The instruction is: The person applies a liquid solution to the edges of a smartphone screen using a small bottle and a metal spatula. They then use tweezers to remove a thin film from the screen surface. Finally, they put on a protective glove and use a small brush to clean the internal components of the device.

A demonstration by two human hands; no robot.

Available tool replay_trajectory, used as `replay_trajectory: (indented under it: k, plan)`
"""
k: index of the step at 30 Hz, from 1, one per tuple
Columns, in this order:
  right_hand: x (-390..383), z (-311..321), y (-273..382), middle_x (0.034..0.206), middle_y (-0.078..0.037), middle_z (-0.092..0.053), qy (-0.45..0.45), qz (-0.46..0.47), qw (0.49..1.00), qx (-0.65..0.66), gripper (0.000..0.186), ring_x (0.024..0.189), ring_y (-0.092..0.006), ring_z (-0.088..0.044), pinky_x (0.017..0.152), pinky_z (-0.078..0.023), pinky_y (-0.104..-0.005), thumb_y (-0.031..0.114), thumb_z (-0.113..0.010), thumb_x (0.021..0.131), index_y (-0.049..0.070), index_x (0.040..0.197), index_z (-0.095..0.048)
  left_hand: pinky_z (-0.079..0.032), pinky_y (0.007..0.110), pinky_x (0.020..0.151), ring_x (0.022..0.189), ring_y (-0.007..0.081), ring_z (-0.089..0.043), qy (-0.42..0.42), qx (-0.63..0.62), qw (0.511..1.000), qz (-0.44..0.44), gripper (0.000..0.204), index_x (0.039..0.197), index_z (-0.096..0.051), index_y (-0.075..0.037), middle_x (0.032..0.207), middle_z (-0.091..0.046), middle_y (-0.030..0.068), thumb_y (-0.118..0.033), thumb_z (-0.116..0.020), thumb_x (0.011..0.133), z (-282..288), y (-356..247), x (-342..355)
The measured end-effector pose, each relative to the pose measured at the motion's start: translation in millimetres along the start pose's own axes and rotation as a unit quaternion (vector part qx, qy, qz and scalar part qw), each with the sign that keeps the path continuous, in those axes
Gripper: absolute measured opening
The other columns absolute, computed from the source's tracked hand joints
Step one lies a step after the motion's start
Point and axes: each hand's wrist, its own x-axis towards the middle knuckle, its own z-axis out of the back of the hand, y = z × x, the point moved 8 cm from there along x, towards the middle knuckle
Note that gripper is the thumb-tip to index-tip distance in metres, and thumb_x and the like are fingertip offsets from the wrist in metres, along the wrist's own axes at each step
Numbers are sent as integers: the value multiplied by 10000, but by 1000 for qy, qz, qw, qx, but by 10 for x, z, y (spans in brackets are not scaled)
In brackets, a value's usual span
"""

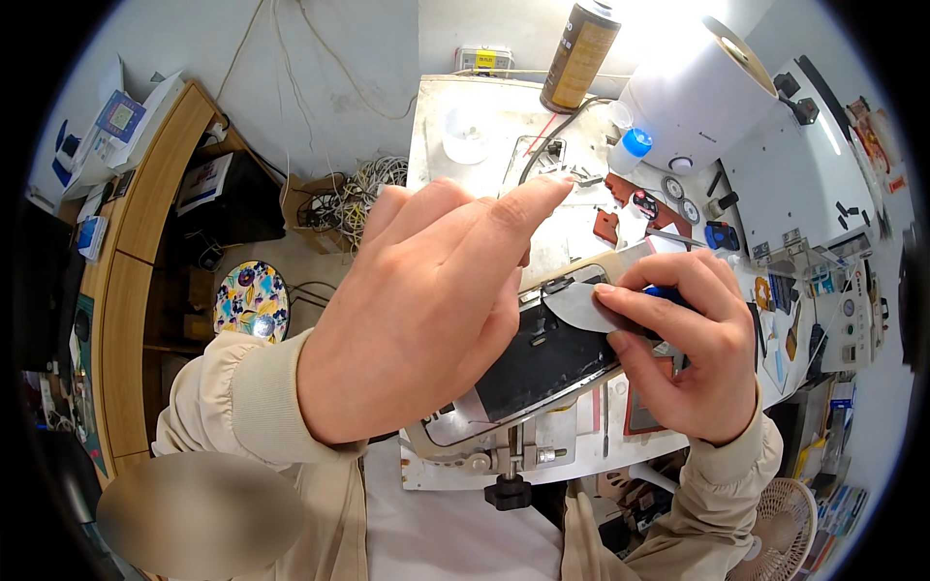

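Observation:
A phone-like device [542,363] with a black inner face sits tilted in a metal clamp fixture [513,450] on the bench in front of me. My right hand [688,339] grips a thin, rounded metal pry blade [581,308] between thumb and fingers. The blade lies over the device's far right part; whether its edge touches cannot be told. Something blue shows behind the right fingers. My left hand [426,300] is raised over the device's left side, index finger stretched forward and the others curled. Nothing shows in it, and it hides part of the device.
Beyond the device stand a spray can [579,58], a white cylindrical machine [697,92], a blue-capped bottle [632,145] and a clear cup [466,136]. Small parts and tools litter the bench's right side. A black clamp knob [509,492] juts past the near edge. A patterned stool [252,300] stands left.

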Motion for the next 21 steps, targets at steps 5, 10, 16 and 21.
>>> replay_trajectory:
  k: [5, 10, 16, 21]
  plan:
    - [24, 24, 27, 1026, -42, -716, -8, -6, 1000, -6, 315, 878, -260, -654, 824, -498, -399, 42, -823, 722, 78, 1035, -822, -415, 361, 899, 906, 211, -578, 31, -33, 999, -2, 748, 1534, -553, -85, 1006, -711, 3, 52, -753, 826, 15, -59, 1]
    - [2, 8, 8, 1057, -84, -713, -1, 6, 1000, -8, 377, 878, -266, -616, 805, -480, -387, 30, -772, 708, 54, 1082, -820, -415, 359, 904, 891, 211, -569, 51, -29, 998, -2, 788, 1545, -549, -106, 1005, -712, 0, 39, -802, 813, -46, -62, 12]
    - [11, 18, 51, 1048, -87, -710, -4, 16, 1000, -17, 371, 883, -270, -631, 811, -485, -391, 20, -770, 708, 44, 1075, -816, -427, 341, 885, 859, 200, -547, 42, -12, 999, -9, 783, 1544, -553, -107, 987, -712, 6, 72, -762, 811, -60, -75, 23]
    - [-17, 9, 8, 1040, -88, -707, -7, 22, 1000, -13, 374, 873, -264, -626, 809, -485, -388, 1, -766, 703, 35, 1072, -814, -434, 337, 882, 845, 188, -544, 37, 0, 999, -11, 776, 1542, -558, -108, 988, -712, 2, 72, -744, 811, -87, -82, 39]
